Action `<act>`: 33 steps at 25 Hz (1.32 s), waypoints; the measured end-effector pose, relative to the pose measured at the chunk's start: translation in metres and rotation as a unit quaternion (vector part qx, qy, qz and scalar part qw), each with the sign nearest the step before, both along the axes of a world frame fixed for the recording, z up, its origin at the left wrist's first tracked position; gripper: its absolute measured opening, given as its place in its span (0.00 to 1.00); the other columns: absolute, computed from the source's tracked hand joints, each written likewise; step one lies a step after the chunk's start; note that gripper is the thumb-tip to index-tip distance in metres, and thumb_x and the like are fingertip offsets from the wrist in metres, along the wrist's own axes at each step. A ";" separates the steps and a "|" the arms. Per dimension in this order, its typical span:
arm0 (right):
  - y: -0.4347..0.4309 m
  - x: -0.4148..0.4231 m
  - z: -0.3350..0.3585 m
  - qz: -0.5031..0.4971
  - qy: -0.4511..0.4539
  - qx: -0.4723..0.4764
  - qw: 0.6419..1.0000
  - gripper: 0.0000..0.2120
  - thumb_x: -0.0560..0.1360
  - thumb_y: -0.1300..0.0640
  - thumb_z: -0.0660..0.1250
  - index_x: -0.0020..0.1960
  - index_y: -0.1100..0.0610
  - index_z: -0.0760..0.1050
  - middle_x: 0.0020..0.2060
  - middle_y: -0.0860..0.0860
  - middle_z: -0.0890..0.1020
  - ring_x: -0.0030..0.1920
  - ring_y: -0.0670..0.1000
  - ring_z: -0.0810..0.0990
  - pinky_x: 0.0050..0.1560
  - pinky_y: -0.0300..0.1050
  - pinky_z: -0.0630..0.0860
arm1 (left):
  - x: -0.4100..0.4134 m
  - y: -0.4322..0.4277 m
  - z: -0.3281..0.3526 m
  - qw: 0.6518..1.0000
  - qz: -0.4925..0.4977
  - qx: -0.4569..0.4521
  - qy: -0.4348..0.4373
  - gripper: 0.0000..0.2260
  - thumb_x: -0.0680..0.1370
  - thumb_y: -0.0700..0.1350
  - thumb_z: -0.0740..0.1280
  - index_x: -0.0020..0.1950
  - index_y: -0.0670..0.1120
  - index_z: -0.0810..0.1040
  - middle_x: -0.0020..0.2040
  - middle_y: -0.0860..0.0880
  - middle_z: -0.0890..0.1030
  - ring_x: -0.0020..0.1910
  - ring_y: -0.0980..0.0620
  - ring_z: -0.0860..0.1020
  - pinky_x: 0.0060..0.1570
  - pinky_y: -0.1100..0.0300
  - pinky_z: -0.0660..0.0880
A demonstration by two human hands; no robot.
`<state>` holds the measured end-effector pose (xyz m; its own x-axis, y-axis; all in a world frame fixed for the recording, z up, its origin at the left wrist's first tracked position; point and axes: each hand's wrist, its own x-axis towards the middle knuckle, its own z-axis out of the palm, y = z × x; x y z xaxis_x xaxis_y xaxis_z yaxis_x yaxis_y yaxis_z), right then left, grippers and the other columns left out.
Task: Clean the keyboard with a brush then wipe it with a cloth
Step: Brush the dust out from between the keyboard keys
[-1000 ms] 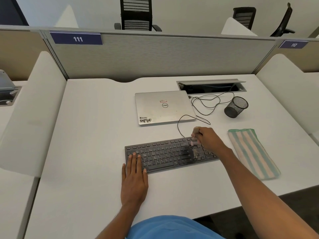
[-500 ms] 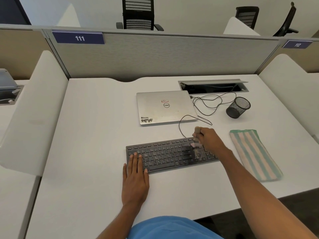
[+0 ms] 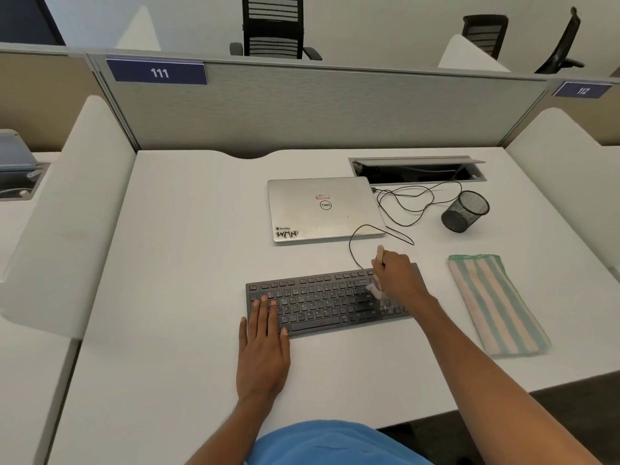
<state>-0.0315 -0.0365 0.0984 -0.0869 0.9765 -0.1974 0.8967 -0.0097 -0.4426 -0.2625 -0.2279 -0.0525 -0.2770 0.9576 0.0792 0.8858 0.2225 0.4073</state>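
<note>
Fingers of the right hand curl round one brush on the single keyboard, right part; left hand lies flat, straight-fingered, on its left end; one striped cloth lies beside it

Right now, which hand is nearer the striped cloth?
Right. The right hand, gripping the brush over the right end of the keyboard, sits just left of the striped cloth without touching it. The left hand rests flat on the keyboard's left end, farther away.
</note>
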 end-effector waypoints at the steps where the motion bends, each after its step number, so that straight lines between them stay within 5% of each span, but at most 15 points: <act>1: 0.002 0.000 0.002 -0.008 0.002 0.017 1.000 0.17 0.85 0.53 0.58 0.41 0.60 0.73 0.32 0.53 0.78 0.32 0.51 0.78 0.29 0.41 0.67 | 0.000 0.000 0.000 1.000 0.000 0.000 0.000 0.28 0.86 0.51 0.51 0.86 0.45 0.56 0.87 0.48 0.54 0.86 0.51 0.49 0.83 0.44 0.52; 7: -0.005 0.001 -0.016 -0.031 0.125 0.025 0.991 0.16 0.85 0.53 0.58 0.41 0.58 0.72 0.30 0.51 0.80 0.34 0.48 0.83 0.34 0.40 0.76 | 0.000 0.000 0.000 1.000 -0.002 0.004 -0.002 0.28 0.86 0.51 0.51 0.86 0.45 0.57 0.87 0.48 0.55 0.86 0.50 0.50 0.83 0.44 0.52; 13: 0.005 0.020 -0.014 -0.003 0.008 0.015 1.000 0.18 0.83 0.51 0.60 0.39 0.60 0.74 0.30 0.51 0.78 0.32 0.52 0.78 0.31 0.46 0.74 | 0.000 0.000 -0.001 1.000 -0.002 0.001 -0.002 0.28 0.86 0.51 0.51 0.86 0.45 0.56 0.87 0.48 0.54 0.86 0.51 0.49 0.83 0.44 0.51; 17: 0.013 0.019 -0.014 -0.065 0.112 0.062 0.990 0.15 0.84 0.52 0.60 0.45 0.59 0.78 0.33 0.53 0.82 0.36 0.53 0.82 0.38 0.51 0.78 | 0.000 0.000 0.000 1.000 -0.001 0.002 -0.002 0.28 0.86 0.51 0.50 0.86 0.46 0.55 0.87 0.49 0.53 0.86 0.52 0.48 0.83 0.45 0.51; 20: 0.004 0.013 -0.017 -0.063 0.148 0.045 0.986 0.15 0.84 0.56 0.60 0.43 0.62 0.74 0.33 0.54 0.81 0.31 0.44 0.79 0.35 0.46 0.76 | 0.000 0.000 0.001 1.000 0.000 0.006 -0.004 0.28 0.86 0.51 0.51 0.86 0.45 0.56 0.87 0.49 0.54 0.86 0.51 0.49 0.83 0.45 0.51; 26: 0.014 0.023 -0.016 -0.019 -0.011 0.024 0.999 0.18 0.84 0.51 0.59 0.38 0.59 0.72 0.33 0.53 0.79 0.35 0.54 0.79 0.35 0.50 0.75 | 0.000 0.000 0.000 1.000 0.000 0.005 0.003 0.27 0.86 0.51 0.50 0.86 0.45 0.56 0.87 0.49 0.54 0.86 0.51 0.49 0.83 0.44 0.52; 33: 0.012 0.022 -0.024 -0.048 0.126 0.040 0.990 0.16 0.84 0.53 0.58 0.42 0.61 0.72 0.32 0.55 0.80 0.32 0.49 0.79 0.33 0.44 0.75 | 0.002 -0.001 0.001 1.000 0.002 0.009 0.003 0.27 0.86 0.51 0.50 0.86 0.46 0.57 0.87 0.49 0.54 0.86 0.51 0.50 0.83 0.44 0.53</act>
<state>-0.0095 -0.0248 0.0742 -0.0303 0.9942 -0.1029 0.7545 -0.0447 -0.6548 -0.2606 -0.2288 -0.0517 -0.2808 0.9549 0.0969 0.8869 0.2195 0.4066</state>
